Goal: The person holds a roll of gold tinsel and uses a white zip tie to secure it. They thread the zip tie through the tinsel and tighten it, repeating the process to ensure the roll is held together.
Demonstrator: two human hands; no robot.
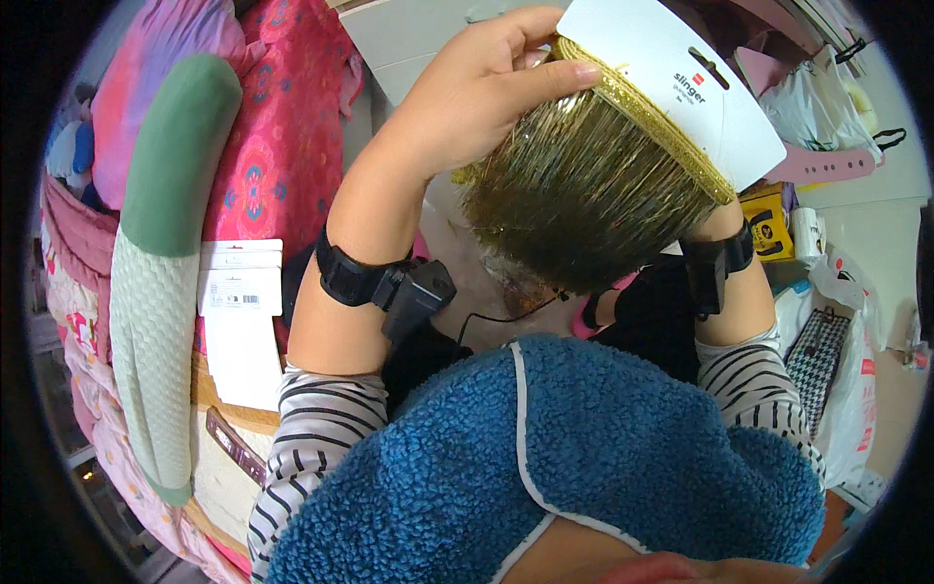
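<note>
A gold fringed tinsel garland with a glittery gold top band hangs below a white card header that bears writing and has a hanger slot. My left hand pinches the garland's band at its upper left end, with the thumb laid over the band. At the other end, my right hand is mostly hidden behind the garland; only the part near the wrist shows. Black straps with small black devices circle both forearms.
White cards lie on a pink patterned cloth at left, beside a long green and white cushion. At right are a pink strap, a yellow box and plastic bags. A thin black cable runs below the garland.
</note>
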